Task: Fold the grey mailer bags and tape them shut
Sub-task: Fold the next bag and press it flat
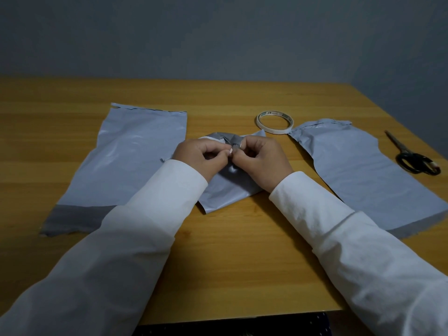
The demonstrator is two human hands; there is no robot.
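Note:
Three grey mailer bags lie on the wooden table. The left bag lies flat, as does the right bag. The middle bag is folded small and rests under my hands. My left hand and my right hand meet over its top fold, fingertips pinched together on the bag where a small pale strip of tape shows. A white tape roll lies flat just beyond my right hand.
Black-handled scissors lie shut at the far right, beside the right bag. The table's right edge runs close past them. A grey wall stands behind the table. My white sleeves cover the near part of the table.

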